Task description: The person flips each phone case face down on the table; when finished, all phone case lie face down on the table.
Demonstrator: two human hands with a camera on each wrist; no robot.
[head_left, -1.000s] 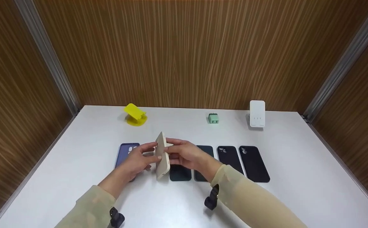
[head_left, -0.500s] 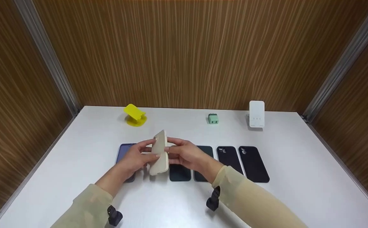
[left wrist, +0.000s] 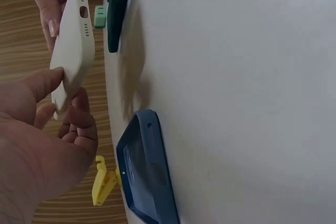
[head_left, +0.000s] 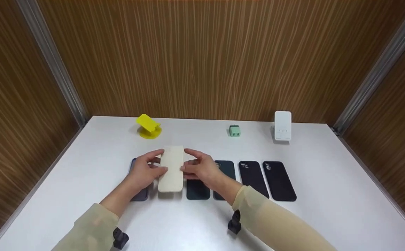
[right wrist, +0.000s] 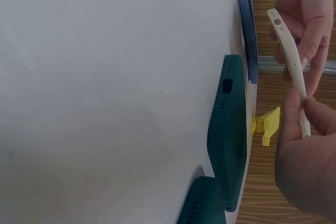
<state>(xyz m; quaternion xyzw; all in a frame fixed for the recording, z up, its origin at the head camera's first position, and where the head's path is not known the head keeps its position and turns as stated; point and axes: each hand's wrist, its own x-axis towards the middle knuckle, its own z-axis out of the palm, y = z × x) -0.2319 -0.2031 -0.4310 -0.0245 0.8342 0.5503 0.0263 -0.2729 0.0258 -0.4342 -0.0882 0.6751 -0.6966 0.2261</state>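
Observation:
A cream phone case [head_left: 171, 172] is held just above the table between both hands, its flat back turned up toward the head camera. My left hand [head_left: 146, 171] pinches its left edge, thumb on the back and fingers beneath. On the opposite edge, my right hand [head_left: 205, 170] grips it between thumb and fingers. The left wrist view shows the port cutout on the end of the cream case [left wrist: 76, 45]. Partly behind my left hand lies a blue-purple case [head_left: 140, 195]. Under my right hand and forearm are two dark teal cases, the nearer one [head_left: 198, 191] partly covered.
Two black phone cases [head_left: 253, 177] lie side by side to the right on the white table [head_left: 188, 223]. Along the back stand a yellow phone stand [head_left: 148, 126], a mint-green plug charger [head_left: 235, 131] and a white phone stand [head_left: 283, 126]. Wood-grain panels [head_left: 202, 59] enclose the table.
The cream case has turned from nearly edge-on to back-up and shifted slightly left. My left hand has moved a little left with it; the right keeps its hold.

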